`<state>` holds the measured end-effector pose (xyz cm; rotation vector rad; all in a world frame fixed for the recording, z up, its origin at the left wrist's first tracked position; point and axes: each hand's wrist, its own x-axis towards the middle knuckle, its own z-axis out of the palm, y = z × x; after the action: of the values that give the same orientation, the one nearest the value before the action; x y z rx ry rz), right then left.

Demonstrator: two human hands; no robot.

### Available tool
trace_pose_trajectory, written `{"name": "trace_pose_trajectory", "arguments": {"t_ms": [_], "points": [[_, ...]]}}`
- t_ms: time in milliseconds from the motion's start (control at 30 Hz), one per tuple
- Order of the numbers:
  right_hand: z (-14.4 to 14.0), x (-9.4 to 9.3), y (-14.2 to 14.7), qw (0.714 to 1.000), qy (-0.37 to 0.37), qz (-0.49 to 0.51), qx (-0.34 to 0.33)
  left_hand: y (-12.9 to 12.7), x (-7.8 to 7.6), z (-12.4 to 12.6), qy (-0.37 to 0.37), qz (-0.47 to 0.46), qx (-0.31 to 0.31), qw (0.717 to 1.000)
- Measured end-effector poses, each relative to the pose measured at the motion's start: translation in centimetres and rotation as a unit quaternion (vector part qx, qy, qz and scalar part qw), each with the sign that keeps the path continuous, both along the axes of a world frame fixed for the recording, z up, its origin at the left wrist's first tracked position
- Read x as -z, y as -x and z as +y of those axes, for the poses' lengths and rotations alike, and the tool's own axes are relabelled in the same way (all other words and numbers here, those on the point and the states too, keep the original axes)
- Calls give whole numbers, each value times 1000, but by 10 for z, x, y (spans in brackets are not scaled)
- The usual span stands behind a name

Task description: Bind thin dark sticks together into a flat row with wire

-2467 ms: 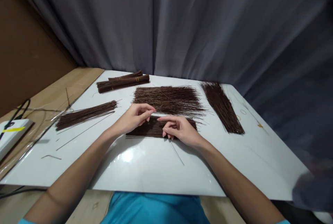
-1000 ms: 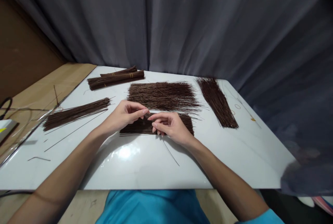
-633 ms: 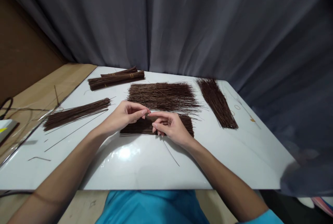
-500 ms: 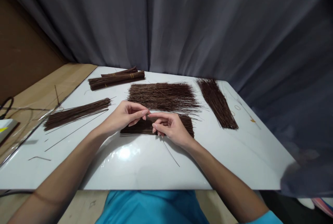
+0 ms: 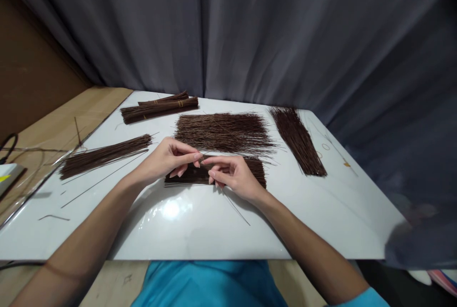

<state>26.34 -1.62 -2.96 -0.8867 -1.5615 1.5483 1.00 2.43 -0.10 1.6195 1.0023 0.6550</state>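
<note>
meeting fingertip to fingertip over the middle of the white table (image 5: 200, 231), the left hand (image 5: 162, 162) and the right hand (image 5: 233, 176) pinch something very thin between thumbs and forefingers, the other fingers curled loosely; whether it is one stick or a few is too fine to tell. both hands hover just above the near pile of brown sticks (image 5: 257, 169), which lies flat and crosswise in the table's centre, partly hidden under the palms. a single thin stick (image 5: 237, 209) slants away from under the right hand toward the near edge. just beyond the near pile, almost touching it, lies a wider loose spread of sticks (image 5: 224, 131). to the far right a long slanted pile (image 5: 298, 140) runs toward the right edge, with small rings (image 5: 325, 146) just beside it. to the far left sit tied bundles (image 5: 159, 107), and nearer on the left a slim fan of sticks (image 5: 103, 154) reaches close to the table's left edge. a bent stray piece (image 5: 53, 217) lies near the left near corner. bare glossy surface stretches between the hands and the near edge, and again on the near right. a grey curtain (image 5: 250, 35) hangs close behind the far edge.
</note>
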Motion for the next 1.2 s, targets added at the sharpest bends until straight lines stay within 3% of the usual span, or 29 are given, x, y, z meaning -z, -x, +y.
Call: {"name": "trace_pose_trajectory", "arguments": {"t_ms": [433,600,867,1067,1200], "points": [[2,3,3,1000,11,-7,4,-3,-5,-2,-27,24,-8,999],[2,5,4,1000,15,-7,7,-5,-10,-4,-23,19,13,999],[1,9,4,1000,22,-4,3,0,-6,-2,-20,-8,40,999],[-2,10,12,993,-15,-24,113,-2,-8,-4,-67,35,1,997],[-6,6,19,985,-54,-67,147,-5,-7,-4,-82,33,-10,996]]}}
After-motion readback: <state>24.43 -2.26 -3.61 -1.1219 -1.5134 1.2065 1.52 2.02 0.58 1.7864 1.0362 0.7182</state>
